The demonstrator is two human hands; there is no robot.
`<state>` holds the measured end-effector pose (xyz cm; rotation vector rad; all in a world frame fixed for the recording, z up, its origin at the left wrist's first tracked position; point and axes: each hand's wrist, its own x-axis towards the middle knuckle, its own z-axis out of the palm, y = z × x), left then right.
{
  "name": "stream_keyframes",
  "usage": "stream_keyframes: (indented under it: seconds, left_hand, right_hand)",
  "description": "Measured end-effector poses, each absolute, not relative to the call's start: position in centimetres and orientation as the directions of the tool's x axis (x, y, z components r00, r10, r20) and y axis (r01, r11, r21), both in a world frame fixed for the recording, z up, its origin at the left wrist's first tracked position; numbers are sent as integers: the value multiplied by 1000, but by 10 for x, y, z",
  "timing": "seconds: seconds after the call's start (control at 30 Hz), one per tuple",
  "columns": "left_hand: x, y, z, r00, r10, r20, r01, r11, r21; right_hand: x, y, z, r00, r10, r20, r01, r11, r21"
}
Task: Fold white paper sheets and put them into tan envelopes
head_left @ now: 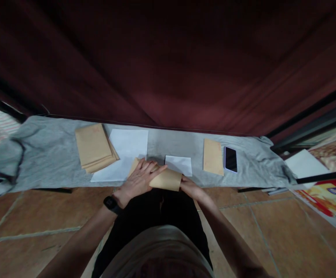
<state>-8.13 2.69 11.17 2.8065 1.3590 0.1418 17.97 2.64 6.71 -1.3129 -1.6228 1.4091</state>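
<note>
A brown paper envelope (167, 178) is held above my lap, at the near edge of the cloth-covered surface. My left hand (140, 177) grips it from above at its left part, fingers together across the paper and thumb pointing right. At the envelope's right end is my right hand (189, 187); its fingers go behind or into the paper, and I cannot tell which. Just beyond the envelope lies a small folded white paper (179, 165). A larger white sheet (127, 144) is to the left, partly under a stack of brown envelopes (92, 146).
On the right, a single brown envelope (213, 156) lies beside a phone (231, 159) with a dark screen. Grey cloth (173, 141) covers the narrow surface. A dark red curtain (168, 77) hangs behind it. A colourful box (334, 200) stands at far right.
</note>
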Motion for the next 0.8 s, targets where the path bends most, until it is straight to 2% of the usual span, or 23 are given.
stream_keyframes:
  seconds: [0.07,0.13,0.17,0.27,0.4,0.47,0.57,0.8]
  left_hand:
    - [-90,29,112,562,823,85,823,-567,47]
    - [-98,32,112,499,862,94,863,-504,35]
    - [-102,33,112,470,877,95,880,-475,31]
    - [-108,35,109,419,904,82,906,-423,29]
    - [-110,39,101,392,918,55,918,-394,33]
    - [-111,40,97,381,924,44,923,-382,40]
    - [-112,42,93,362,932,30,930,-363,63]
    - [-113,44,94,322,947,14,942,-322,100]
  right_hand:
    - [191,37,64,-308,939,-154,258,-73,-963]
    - [206,49,59,-131,985,-114,364,-59,-930]
    - [213,54,56,-3,998,-66,471,-57,-880]
    - [223,65,46,178,984,13,642,-106,-760]
    - [210,71,34,248,967,60,818,-176,-547]
    - [203,74,29,272,961,40,798,-203,-567]
    - [202,79,25,293,956,4,720,-218,-659]
    - [215,80,28,232,973,-19,594,-157,-789]
